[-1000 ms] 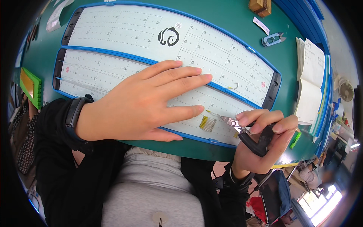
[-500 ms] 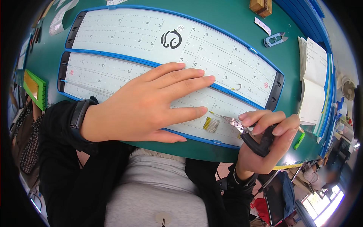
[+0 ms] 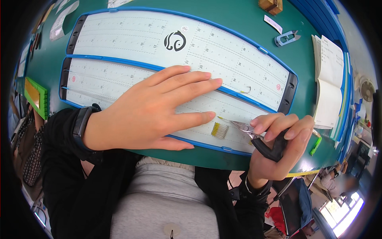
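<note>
A long hinged rig case (image 3: pixel 127 30) with blue rims and white marked panels lies opened out. My left hand (image 3: pixel 155 105) rests across its two halves, fingers spread and nothing held. My right hand (image 3: pixel 282 139) grips black-handled pliers (image 3: pixel 246 128), whose narrow jaws point left, close to my left index fingertip. At the jaw tips is a thin piece with a yellow end (image 3: pixel 219 118). Just below lies a neat row of small yellow-ended fish hooks (image 3: pixel 219 130) on the near panel. One larger hook (image 3: pixel 246 91) sits on the far panel.
Thread snips (image 3: pixel 287 38), a paper strip (image 3: pixel 273 24) and a wooden block (image 3: pixel 270 6) lie at the far right. Open notebooks (image 3: pixel 329 95) stand beyond my right hand, near a green tool (image 3: pixel 316 145). A green frame (image 3: pixel 36 95) is at the left edge.
The case and the things on the table have shifted slightly up and left in the view. Both hands keep nearly the same pose, with the pliers still held.
</note>
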`<action>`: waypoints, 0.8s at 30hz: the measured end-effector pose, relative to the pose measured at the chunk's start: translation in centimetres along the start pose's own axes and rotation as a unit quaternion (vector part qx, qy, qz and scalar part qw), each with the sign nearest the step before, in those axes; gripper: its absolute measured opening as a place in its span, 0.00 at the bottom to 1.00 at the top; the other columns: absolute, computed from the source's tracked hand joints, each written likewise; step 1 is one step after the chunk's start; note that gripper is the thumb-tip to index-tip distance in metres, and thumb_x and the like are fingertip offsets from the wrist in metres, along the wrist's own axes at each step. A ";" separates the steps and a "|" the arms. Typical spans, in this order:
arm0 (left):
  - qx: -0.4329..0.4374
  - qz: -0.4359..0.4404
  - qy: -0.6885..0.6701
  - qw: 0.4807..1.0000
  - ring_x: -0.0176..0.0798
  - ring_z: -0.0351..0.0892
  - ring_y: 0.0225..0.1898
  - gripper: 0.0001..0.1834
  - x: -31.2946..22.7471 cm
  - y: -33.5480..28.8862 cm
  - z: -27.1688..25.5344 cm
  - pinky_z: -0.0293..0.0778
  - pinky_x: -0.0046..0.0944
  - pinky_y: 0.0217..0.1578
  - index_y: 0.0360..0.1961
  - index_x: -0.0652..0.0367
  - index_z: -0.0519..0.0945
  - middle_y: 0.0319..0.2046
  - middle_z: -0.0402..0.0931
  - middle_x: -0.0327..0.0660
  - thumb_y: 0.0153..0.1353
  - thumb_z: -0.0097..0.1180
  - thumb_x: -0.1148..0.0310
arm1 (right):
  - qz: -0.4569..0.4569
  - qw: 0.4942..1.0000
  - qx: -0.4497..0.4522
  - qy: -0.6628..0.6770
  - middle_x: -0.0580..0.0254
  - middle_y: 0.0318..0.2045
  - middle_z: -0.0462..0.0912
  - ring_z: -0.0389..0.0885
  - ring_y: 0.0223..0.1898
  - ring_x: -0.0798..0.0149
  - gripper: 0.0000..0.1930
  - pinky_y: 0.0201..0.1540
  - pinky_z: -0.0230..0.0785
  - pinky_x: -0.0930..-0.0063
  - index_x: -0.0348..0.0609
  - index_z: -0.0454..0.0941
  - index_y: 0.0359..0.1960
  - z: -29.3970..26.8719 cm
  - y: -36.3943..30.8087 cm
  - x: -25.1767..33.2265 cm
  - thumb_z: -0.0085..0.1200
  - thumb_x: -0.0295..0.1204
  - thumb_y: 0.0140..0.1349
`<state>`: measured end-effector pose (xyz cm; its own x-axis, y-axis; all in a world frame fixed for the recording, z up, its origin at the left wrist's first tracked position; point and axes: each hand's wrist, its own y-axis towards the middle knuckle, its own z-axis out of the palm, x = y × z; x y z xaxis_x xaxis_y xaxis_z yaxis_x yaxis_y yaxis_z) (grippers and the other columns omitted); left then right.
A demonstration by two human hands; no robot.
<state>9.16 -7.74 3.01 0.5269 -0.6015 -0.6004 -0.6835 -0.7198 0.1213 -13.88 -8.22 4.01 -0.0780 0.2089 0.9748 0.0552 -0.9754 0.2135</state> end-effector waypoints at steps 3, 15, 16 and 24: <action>-0.005 -0.002 -0.006 1.000 0.54 0.65 0.64 0.31 -0.1 -0.1 -0.1 0.62 0.54 0.62 0.49 0.50 0.81 0.65 0.65 0.52 0.39 0.72 0.57 | 0.004 1.000 -0.012 0.003 0.61 0.18 0.64 0.71 0.20 0.63 0.14 0.32 0.73 0.65 0.47 0.56 0.31 0.0 0.0 0.0 0.27 0.38 0.75; 0.005 0.003 -0.009 1.000 0.55 0.66 0.63 0.33 -0.2 -0.1 -0.1 0.63 0.54 0.61 0.50 0.49 0.80 0.65 0.65 0.52 0.38 0.73 0.59 | 0.014 0.998 -0.043 0.041 0.56 0.16 0.65 0.70 0.18 0.59 0.15 0.30 0.74 0.62 0.44 0.57 0.31 -0.3 -0.3 -0.2 0.29 0.39 0.75; 0.005 0.005 -0.011 1.000 0.55 0.66 0.63 0.33 -0.2 -0.1 -0.1 0.63 0.54 0.61 0.50 0.49 0.80 0.65 0.65 0.52 0.37 0.73 0.59 | 0.016 0.998 -0.048 0.038 0.57 0.16 0.65 0.70 0.18 0.59 0.15 0.30 0.74 0.62 0.44 0.56 0.31 -0.4 -0.3 0.0 0.29 0.39 0.75; 0.009 0.003 -0.010 1.000 0.54 0.66 0.63 0.35 -0.4 0.1 0.0 0.63 0.53 0.61 0.51 0.49 0.80 0.65 0.65 0.52 0.36 0.74 0.58 | 0.020 0.997 -0.061 0.051 0.57 0.16 0.64 0.70 0.17 0.59 0.15 0.29 0.73 0.61 0.45 0.56 0.31 -0.7 -0.4 0.2 0.31 0.39 0.75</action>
<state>8.88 -7.56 3.20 0.5116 -0.5989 -0.6161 -0.6966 -0.7089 0.1106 -14.58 -7.86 4.07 -0.1802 0.1667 0.9694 -0.0608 -0.9855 0.1582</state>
